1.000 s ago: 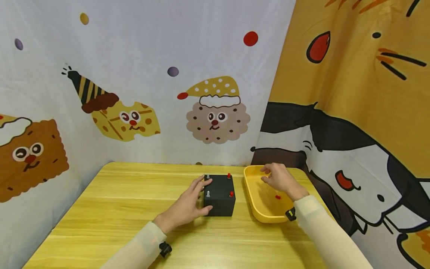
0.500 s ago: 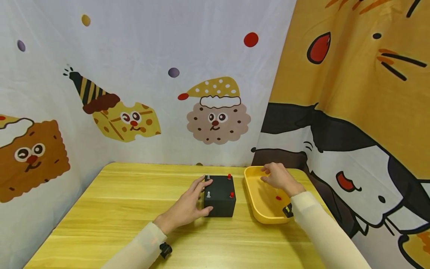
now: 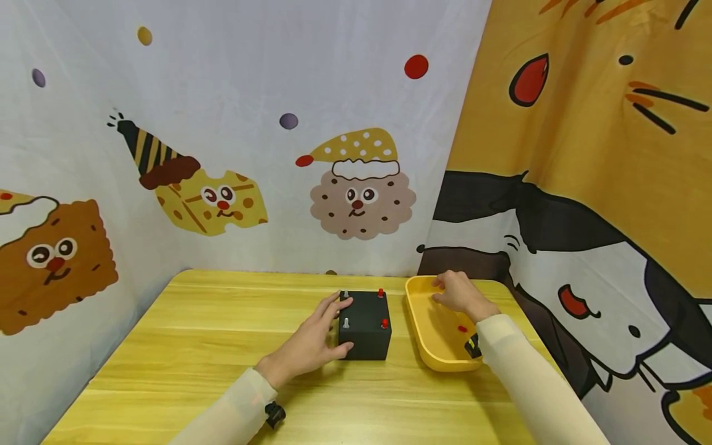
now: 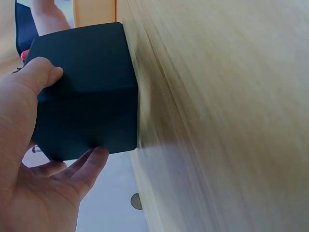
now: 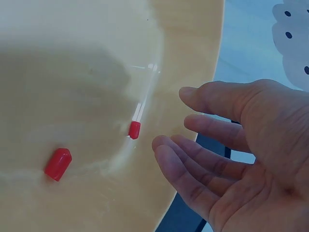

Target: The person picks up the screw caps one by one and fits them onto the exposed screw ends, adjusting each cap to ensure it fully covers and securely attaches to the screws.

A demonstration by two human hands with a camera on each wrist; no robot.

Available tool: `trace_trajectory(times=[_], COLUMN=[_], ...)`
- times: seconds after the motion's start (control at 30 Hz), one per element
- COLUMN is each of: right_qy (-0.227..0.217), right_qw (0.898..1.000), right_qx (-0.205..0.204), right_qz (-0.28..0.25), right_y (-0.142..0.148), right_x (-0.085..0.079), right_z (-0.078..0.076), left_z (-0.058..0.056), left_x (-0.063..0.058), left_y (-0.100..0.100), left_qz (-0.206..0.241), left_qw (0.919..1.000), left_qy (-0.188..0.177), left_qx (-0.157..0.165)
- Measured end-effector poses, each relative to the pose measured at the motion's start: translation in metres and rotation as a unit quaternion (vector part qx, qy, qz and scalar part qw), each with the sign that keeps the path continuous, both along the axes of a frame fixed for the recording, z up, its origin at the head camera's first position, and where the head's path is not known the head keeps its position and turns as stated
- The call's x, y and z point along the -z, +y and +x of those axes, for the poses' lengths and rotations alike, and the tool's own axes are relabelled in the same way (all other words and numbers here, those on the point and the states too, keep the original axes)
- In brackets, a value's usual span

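Observation:
My left hand [image 3: 311, 340] holds a black box [image 3: 364, 324] by its left side, thumb on the near face and fingers round the left and top edge. Two bare metal posts stand at the box's left corners; red caps [image 3: 385, 323] cover the two right posts. Over the far end of a yellow tray [image 3: 421, 346] hovers my right hand [image 3: 461, 293], fingers loosely bent with nothing between them. In the right wrist view two loose red caps lie in the tray: a nearer cap [image 5: 58, 164] and a farther cap [image 5: 134, 130], close to my fingertips but apart from them.
The wooden table [image 3: 211, 321] carries box and tray, the tray at its right side. A printed curtain [image 3: 233, 123] hangs behind the table and another drapes along its right edge.
My right wrist and sleeve have shifted slightly left, while the fingers stay over the tray's far end. The left hand keeps its hold on the box, which has not moved.

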State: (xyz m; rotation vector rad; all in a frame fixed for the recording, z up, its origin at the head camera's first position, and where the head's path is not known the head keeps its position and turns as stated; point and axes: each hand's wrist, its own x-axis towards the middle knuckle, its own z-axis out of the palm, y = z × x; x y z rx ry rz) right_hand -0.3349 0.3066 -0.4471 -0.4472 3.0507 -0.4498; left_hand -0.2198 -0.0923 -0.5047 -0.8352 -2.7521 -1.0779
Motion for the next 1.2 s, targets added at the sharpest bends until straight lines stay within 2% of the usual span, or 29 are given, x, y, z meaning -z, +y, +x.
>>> trace_trajectory(times=[0.37, 0.7, 1.2], right_qy=[-0.02, -0.037, -0.017], right_qw=[1.0, 0.999, 1.0], right_qx=[0.022, 0.024, 0.012], right_qz=[0.011, 0.014, 0.015], right_y=[0.001, 0.002, 0.005], right_x=[0.007, 0.013, 0.021], right_z=[-0.002, -0.007, -0.012], left_z=[0.001, 0.002, 0.002], left_x=[0.0, 0.001, -0.002], left_y=[0.001, 0.001, 0.002], left_qz=[-0.005, -0.005, -0.002], left_qw=[1.0, 1.0, 1.0], left_qy=[-0.003, -0.007, -0.008], left_qx=[0.0, 0.0, -0.002])
